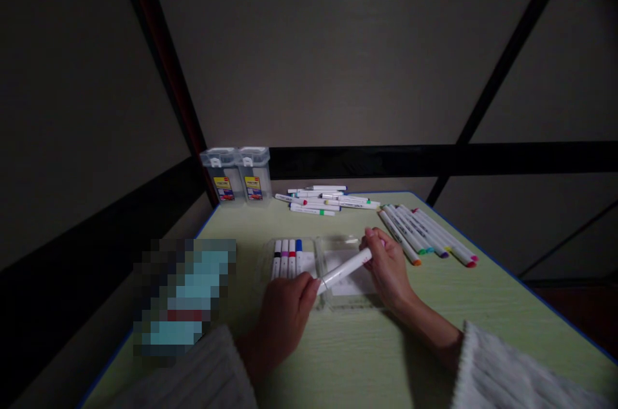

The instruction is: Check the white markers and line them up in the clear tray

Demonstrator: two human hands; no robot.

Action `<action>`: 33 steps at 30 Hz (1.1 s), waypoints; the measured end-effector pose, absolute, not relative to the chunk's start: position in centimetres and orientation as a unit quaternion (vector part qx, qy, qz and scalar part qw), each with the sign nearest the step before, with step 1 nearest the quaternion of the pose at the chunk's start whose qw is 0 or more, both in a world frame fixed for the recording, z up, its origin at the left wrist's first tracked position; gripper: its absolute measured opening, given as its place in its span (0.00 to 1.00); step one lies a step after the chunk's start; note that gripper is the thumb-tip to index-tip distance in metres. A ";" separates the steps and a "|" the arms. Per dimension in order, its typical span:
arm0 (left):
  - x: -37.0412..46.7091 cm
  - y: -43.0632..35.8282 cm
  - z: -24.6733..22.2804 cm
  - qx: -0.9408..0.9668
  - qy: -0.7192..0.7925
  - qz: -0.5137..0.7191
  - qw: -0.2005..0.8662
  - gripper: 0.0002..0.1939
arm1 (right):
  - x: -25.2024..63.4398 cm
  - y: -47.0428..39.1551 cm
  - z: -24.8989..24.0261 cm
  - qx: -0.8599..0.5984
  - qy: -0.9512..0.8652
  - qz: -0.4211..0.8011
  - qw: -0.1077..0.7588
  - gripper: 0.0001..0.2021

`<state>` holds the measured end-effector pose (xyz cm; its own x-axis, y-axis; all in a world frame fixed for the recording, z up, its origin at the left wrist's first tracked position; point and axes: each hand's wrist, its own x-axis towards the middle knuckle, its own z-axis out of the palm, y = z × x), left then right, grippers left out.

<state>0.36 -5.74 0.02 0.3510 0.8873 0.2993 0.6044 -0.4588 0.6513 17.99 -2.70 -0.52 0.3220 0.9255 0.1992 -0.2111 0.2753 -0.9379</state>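
Observation:
A white marker point(345, 268) is held slantwise between my two hands, above an open clear plastic case point(318, 299). My left hand point(288, 306) grips its lower left end, and my right hand point(386, 264) has its fingers closed round the upper right end. Inside the case's left half, several markers point(288, 256) stand side by side with black, purple, red and blue ends. A white sheet lies in the right half, partly hidden behind the held marker and my right hand.
Loose white markers point(328, 199) are piled at the table's back edge. More markers point(425, 235) lie in a slanted row at the right. Two clear lidded boxes point(236, 178) stand back left. A pixelated object point(188, 296) lies at the left.

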 end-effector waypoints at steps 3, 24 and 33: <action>0.5 -5.7 0.0 0.785 0.468 0.328 0.239 0.18 | 18.0 -2.7 -0.4 -0.431 -0.402 0.424 0.688 0.19; 0.8 -5.5 0.2 0.708 0.473 0.447 0.273 0.05 | 17.9 -2.7 -0.4 -0.399 -0.375 0.460 0.699 0.17; 0.8 -5.4 0.2 0.674 0.475 0.467 0.320 0.05 | 17.9 -2.8 -0.2 -0.405 -0.379 0.456 0.696 0.17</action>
